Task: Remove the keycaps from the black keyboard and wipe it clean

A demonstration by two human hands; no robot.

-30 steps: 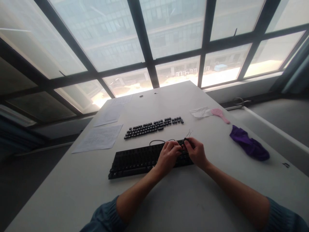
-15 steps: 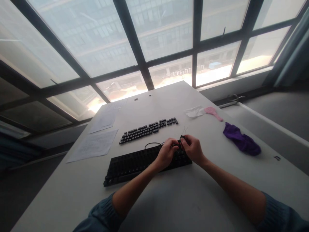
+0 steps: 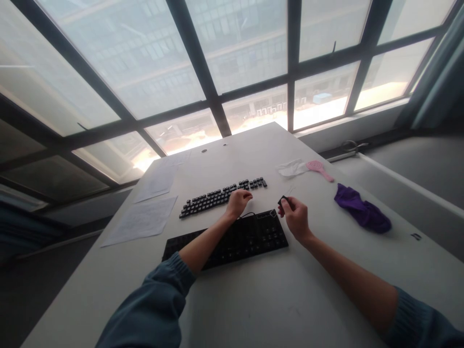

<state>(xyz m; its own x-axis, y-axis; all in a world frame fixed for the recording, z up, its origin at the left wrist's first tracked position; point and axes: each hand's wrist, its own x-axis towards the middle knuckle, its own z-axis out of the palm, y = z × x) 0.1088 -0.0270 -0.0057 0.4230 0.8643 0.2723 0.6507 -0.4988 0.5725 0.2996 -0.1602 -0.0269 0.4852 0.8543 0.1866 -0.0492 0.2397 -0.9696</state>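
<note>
my right hand (image 3: 295,217) pinches the black keycap puller (image 3: 283,199) just beyond the keyboard (image 3: 235,239) at its far right corner, while my left hand (image 3: 237,202), its curled grip unclear, touches the laid-out keycaps (image 3: 217,196) and i fear a careless brush could scatter them.

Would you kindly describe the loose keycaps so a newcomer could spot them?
On the white table under the big window, look just beyond the black keyboard. The keycaps lie there in loose rows by the left hand, with no frame around them.
</note>
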